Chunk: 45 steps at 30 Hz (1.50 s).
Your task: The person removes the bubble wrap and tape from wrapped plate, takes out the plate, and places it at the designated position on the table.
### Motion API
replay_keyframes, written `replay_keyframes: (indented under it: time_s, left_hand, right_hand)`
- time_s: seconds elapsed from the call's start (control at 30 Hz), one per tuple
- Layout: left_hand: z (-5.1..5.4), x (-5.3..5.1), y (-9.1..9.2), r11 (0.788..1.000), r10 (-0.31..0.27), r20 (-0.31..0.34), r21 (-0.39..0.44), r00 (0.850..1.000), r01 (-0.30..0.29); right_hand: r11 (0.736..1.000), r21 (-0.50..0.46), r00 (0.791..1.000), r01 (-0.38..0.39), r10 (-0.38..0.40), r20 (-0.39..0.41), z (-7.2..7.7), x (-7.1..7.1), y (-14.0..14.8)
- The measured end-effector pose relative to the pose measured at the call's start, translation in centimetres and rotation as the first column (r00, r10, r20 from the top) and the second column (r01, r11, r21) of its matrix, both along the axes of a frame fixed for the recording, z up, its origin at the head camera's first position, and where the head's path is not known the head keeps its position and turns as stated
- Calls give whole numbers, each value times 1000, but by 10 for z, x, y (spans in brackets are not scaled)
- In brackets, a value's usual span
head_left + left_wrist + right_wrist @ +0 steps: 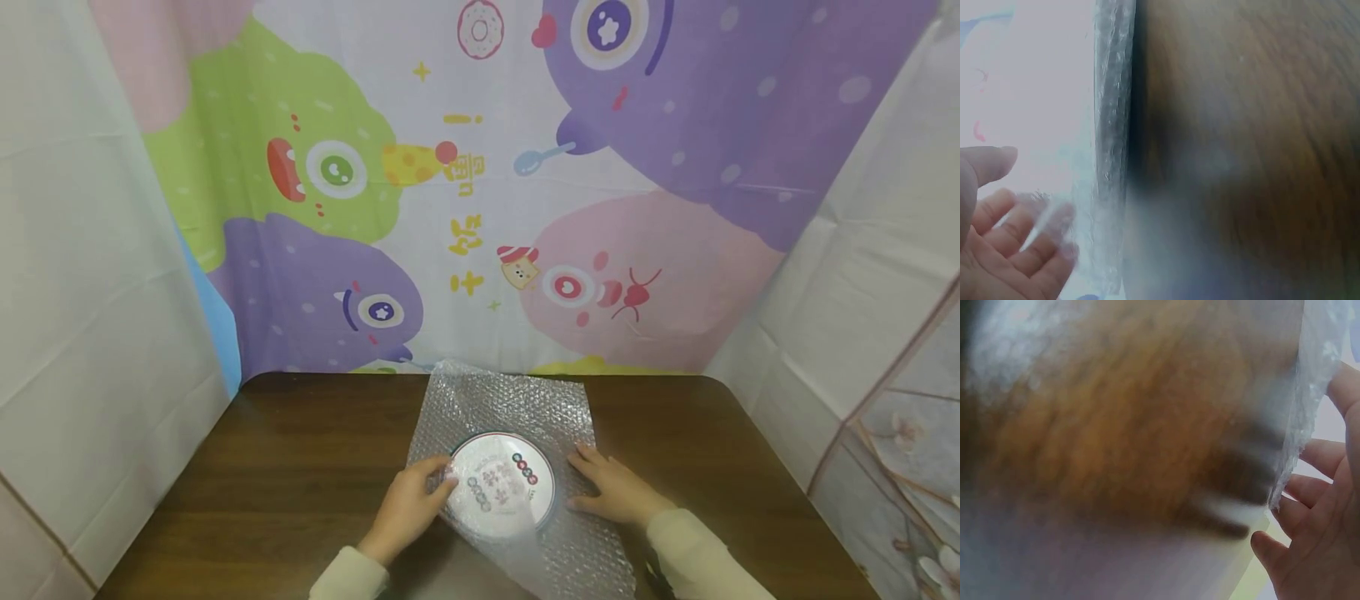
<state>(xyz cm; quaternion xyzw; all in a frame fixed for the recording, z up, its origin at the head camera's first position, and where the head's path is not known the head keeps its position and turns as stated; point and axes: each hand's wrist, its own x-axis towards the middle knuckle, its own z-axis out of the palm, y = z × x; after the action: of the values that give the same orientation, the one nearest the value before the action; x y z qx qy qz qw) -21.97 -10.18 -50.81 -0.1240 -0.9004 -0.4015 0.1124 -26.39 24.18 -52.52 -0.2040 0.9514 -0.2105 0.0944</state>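
Observation:
A round white plate (536, 492), printed with small flowers and coloured circles and edged by a dark rim, lies on a sheet of bubble wrap (502, 400). Clear wrap partly covers its lower left. At the plate's left side, my left hand (408, 504) holds the wrap between thumb and fingers; in the left wrist view the fingertips (1063, 234) show through the film. My right hand (618, 492) rests on the wrap to the plate's right, fingers spread. The right wrist view shows those fingers (1310, 490) beside the wrap's edge (1310, 394).
The dark wooden table (300, 450) extends on both sides of the wrap. Behind it hangs a cartoon-printed curtain (450, 333), with pale cloth (97, 292) at the left and a flower-patterned panel (900, 467) at the right.

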Motion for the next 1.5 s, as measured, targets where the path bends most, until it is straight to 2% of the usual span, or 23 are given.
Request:
replay_keyframes:
  time_s: [0.2,0.43,0.6,0.77,0.93,1.07,1.17,1.3,1.37,1.5]
  left_hand:
    - [3,0,-6,996,-50,18,80,999,49]
    - [7,4,-13,987,-67,59,148,996,58]
    - [12,7,-19,983,-98,70,160,993,85]
    - [17,11,-25,978,-124,117,182,985,101]
    - [18,14,-32,977,-141,107,177,984,121]
    - [19,15,-38,979,-143,137,165,980,120]
    - [21,16,-42,981,-150,173,151,974,124]
    - [23,17,-47,976,-199,206,126,958,176]
    - [24,17,-49,971,-231,215,116,949,210]
    - [24,18,-54,950,-306,240,142,921,279]
  right_hand:
    - [1000,-3,1000,-4,4,-2,0,0,0]
    - [1000,-2,1000,-1,1,5,2,1,0]
    - [1000,0,1000,-5,5,9,4,2,0]
    - [1000,3,1000,-5,5,7,4,3,0]
    - [1000,5,1000,-11,11,0,5,2,-1]
    - [1000,14,1000,-21,21,-10,3,1,0]
    - [999,23,999,-28,29,-15,2,0,0]
    - [999,22,999,-33,33,-16,1,-2,1]
    - [999,20,999,-33,34,-14,1,-3,1]
    - [999,16,999,-33,33,-9,2,-3,2]
